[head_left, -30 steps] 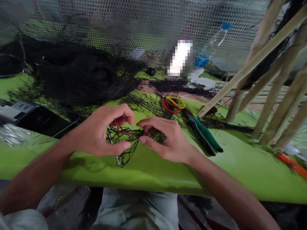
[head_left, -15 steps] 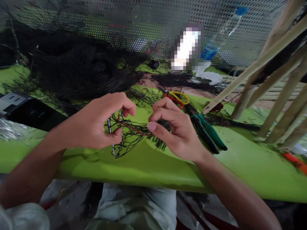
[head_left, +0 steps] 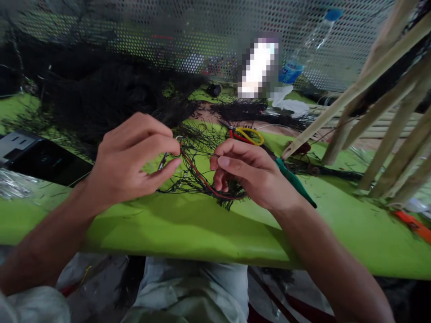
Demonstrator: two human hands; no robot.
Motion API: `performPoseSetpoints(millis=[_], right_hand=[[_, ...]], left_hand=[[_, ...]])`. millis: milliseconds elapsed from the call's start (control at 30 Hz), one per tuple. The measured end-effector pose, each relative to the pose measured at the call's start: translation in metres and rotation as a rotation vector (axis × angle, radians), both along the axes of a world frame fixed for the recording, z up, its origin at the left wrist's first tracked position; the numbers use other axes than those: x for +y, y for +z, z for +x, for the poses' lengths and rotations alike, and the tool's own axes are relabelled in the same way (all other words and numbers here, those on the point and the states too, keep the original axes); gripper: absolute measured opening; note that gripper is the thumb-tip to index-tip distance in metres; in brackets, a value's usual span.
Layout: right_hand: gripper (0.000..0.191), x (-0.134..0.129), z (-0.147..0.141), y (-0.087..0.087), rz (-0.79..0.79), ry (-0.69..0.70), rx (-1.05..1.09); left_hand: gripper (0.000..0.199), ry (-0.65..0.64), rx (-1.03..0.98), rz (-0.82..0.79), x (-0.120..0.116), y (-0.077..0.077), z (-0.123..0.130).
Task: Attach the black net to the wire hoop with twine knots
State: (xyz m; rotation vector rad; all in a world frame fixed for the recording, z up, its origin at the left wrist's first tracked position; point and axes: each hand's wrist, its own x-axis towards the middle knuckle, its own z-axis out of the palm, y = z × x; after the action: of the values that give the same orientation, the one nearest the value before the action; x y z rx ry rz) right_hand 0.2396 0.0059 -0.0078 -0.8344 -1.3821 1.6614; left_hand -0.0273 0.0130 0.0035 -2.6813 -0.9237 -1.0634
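My left hand (head_left: 131,163) is curled in a loose pinch at the left end of a bundle of knotted black strings (head_left: 198,177). The fingertips meet the bundle, partly hiding the contact. A red cord (head_left: 205,181) runs along it, and a silvery wire piece (head_left: 162,161) shows behind the left fingers. Between thumb and forefinger, my right hand (head_left: 251,172) pinches a thin black string (head_left: 207,154) stretched toward the left hand. Its other fingers curl beneath, over the bundle's frayed end (head_left: 225,204). Green-handled pliers (head_left: 296,181) lie partly behind the right wrist.
Scissors with yellow and red handles (head_left: 249,135) lie beyond the right hand. Black fibre (head_left: 101,94) heaps at the back left, near a dark box-shaped device (head_left: 47,157). Wooden sticks (head_left: 357,89) stand at right, near a plastic bottle (head_left: 308,47). The green table's (head_left: 202,237) rounded edge faces me.
My left hand has shifted left and up, and its thumb and fingers have drawn closer together. The bundle's left end has risen, and a string now spans toward my right fingertips.
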Motion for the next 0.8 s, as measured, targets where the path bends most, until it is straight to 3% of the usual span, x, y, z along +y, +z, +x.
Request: performPoseSetpoints(millis=[133,267,467,667,800], right_hand=[[0.020,-0.001,0.003,-0.003,0.000,-0.019,-0.012],[0.019,0.000,0.007,-0.004,0.075,-0.045,-0.097],[0.014,0.007,0.013,-0.007,0.065,-0.131,-0.103],[0.015,0.007,0.012,-0.011,0.106,-0.191,-0.084],[0.020,0.007,0.012,-0.012,0.027,-0.118,-0.055]], left_hand=[[0.024,-0.125,0.192,0.116,0.004,-0.006,0.000],[0.010,-0.207,0.292,0.182,0.007,-0.005,0.001],[0.006,-0.359,0.335,0.059,0.009,0.002,-0.006],[0.011,-0.326,0.282,-0.101,0.006,-0.001,-0.009],[0.009,-0.282,0.284,-0.194,0.005,-0.002,-0.007]])
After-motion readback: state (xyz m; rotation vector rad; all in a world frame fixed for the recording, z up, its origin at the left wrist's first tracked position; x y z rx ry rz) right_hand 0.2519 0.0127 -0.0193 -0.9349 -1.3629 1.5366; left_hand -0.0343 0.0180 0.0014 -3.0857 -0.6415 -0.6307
